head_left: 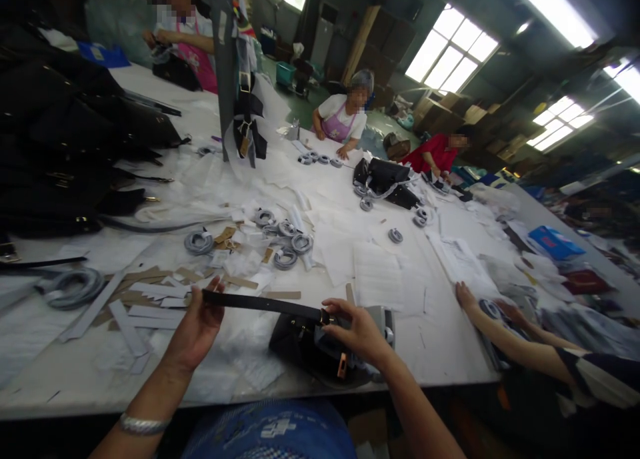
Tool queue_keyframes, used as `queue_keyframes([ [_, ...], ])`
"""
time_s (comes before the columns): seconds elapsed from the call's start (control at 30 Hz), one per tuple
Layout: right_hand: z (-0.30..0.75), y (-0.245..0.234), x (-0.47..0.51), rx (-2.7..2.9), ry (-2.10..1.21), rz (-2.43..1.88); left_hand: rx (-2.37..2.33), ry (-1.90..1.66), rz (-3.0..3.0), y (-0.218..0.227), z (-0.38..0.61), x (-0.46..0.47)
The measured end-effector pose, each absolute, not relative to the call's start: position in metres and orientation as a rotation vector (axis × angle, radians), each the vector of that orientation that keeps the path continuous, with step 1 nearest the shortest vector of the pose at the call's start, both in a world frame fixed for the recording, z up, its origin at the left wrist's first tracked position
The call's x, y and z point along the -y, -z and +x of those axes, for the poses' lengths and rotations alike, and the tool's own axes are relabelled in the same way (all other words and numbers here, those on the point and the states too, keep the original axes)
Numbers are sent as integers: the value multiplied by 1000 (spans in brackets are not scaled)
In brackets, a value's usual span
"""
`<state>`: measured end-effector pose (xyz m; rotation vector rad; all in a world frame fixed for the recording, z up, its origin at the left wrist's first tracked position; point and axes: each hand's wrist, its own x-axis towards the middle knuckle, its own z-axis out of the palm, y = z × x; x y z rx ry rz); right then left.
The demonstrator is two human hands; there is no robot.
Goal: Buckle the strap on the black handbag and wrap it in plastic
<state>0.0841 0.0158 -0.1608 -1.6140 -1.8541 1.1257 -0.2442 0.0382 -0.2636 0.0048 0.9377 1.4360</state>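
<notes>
A black strap (pixel 265 304) is stretched between my two hands above the front of the table. Its left end sits pinched in my left hand (pixel 197 329). My right hand (pixel 355 329) grips the other end, where a small metal buckle shows near the fingertips. Beneath the strap and my right hand lies a black handbag (pixel 300 342), partly hidden, with an orange-brown tag (pixel 342 366) on its front. White and brown paper strips (pixel 150 306) are scattered by my left hand.
Coiled grey wrapped straps (pixel 285 229) and tags lie mid-table. Black bags (pixel 65 132) are heaped at left. A post (pixel 223 72) with a hanging bag rises from the table. At right, a co-worker's hands (pixel 467 299) touch white sheets. Other people work along the far side.
</notes>
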Motion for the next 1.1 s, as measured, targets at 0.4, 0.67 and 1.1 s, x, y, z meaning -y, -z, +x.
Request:
queue_keyframes([
  [0.4, 64, 149, -7, 2001, -859, -1527, -1054, -871, 1435, 235, -112, -19],
  [0.67, 66, 151, 0, 2081, -862, -1500, -871, -949, 1324, 246, -117, -22],
  [1.1, 91, 181, 29, 2075, -832, -1590, -894, -1015, 1230, 299, -131, -10],
])
